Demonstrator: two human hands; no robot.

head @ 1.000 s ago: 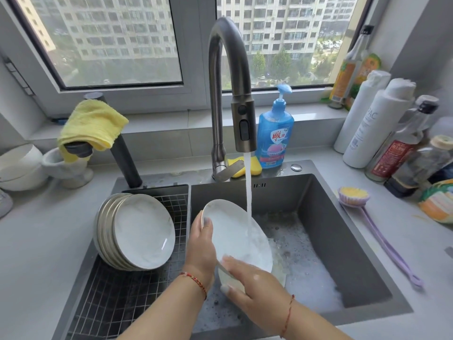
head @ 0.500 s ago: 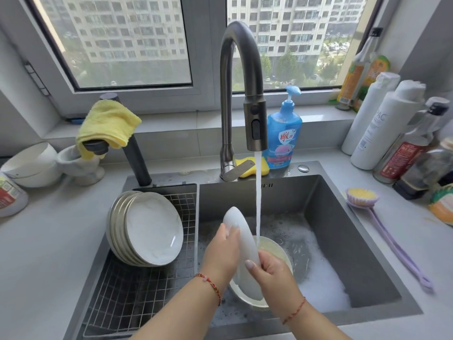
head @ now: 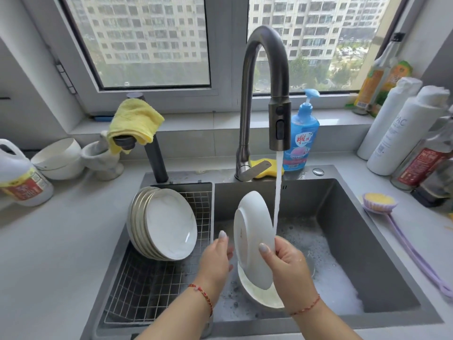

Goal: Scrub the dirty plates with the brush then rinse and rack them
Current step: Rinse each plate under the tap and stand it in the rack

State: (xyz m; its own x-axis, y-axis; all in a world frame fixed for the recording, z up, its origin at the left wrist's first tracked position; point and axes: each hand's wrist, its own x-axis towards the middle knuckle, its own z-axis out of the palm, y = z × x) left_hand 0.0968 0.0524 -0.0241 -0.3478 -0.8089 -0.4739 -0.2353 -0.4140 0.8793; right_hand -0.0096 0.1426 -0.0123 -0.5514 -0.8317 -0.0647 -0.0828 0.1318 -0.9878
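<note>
Plate (head: 252, 231) gripped by right hand (head: 289, 263); left hand (head: 217, 258) open beside; white bottle (head: 402, 133) reads "PAC".

- white plate (head: 252, 239)
- lilac brush (head: 382, 204) with yellow bristles
- yellow cloth (head: 134, 120)
- blue soap bottle (head: 302, 133)
- grey sink (head: 348, 217)
- red string bracelets (head: 203, 294)

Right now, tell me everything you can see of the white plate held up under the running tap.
The round white plate, glossy and ceramic-looking, stands nearly on edge over the grey sink basin, its underside with a raised foot ring facing the camera. The right hand pinches its right rim, thumb on the underside. The left hand sits beside its left edge; contact there is unclear. The water stream runs past its right edge. Its lower rim overlaps another white dish lying in the suds.
</note>
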